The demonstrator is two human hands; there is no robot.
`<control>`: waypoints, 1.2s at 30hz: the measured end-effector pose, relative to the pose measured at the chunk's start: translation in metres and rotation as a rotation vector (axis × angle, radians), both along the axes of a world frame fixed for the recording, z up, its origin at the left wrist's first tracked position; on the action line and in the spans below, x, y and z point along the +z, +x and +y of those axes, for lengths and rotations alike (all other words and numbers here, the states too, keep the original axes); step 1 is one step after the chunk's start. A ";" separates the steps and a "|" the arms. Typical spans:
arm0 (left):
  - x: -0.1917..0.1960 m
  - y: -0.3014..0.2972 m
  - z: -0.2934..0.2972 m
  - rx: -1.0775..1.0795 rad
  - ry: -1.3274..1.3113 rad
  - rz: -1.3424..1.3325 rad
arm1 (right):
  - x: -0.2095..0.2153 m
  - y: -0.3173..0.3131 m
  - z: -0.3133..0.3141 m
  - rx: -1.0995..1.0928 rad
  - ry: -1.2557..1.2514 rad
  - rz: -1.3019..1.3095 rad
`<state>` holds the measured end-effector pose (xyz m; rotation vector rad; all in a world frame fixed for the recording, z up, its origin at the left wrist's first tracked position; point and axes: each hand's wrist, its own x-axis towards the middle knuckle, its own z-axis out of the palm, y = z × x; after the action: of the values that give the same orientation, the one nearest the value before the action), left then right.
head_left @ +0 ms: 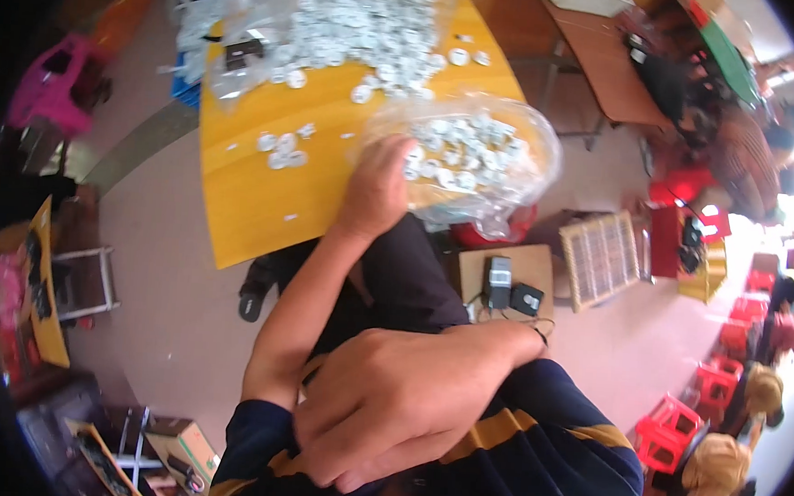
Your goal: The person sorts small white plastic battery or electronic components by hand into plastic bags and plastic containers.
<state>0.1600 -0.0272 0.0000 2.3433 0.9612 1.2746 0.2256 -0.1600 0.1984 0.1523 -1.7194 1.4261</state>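
Note:
My left hand (378, 188) is at the near left edge of a clear plastic bag (536, 134) on the yellow table, its fingers closed on the bag's edge. Small white round plastic parts (471, 148) lie inside the bag. Close to the camera, in front of my chest, is my right hand (388, 402). Its fingers are curled in and whatever they hold, if anything, is hidden. A large heap of the same white parts (365, 23) covers the table's far side. A smaller group of white parts (282, 150) lies left of my left hand.
The yellow table (254, 212) stands in front of my legs. Beside my right knee, a low wooden stool (534, 265) carries a grey-black device (499, 281) and a black box (527, 300). A woven rack (599, 259) leans further right. Several people sit along the right, near red stools (667, 433).

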 end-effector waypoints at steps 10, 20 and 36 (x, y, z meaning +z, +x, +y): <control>0.032 -0.088 0.004 0.241 0.039 -0.064 | -0.010 0.022 0.005 -0.011 -0.075 -0.138; 0.007 -0.131 0.064 0.239 -0.011 0.470 | -0.026 0.012 0.009 -0.058 -0.106 -0.235; 0.008 -0.102 0.075 0.331 -0.024 0.519 | -0.067 0.040 0.020 -0.346 -0.314 -0.472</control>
<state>0.0579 0.0473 0.0081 2.6294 1.5625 0.7421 0.2661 -0.1405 0.1315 -0.6697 -1.7447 1.5175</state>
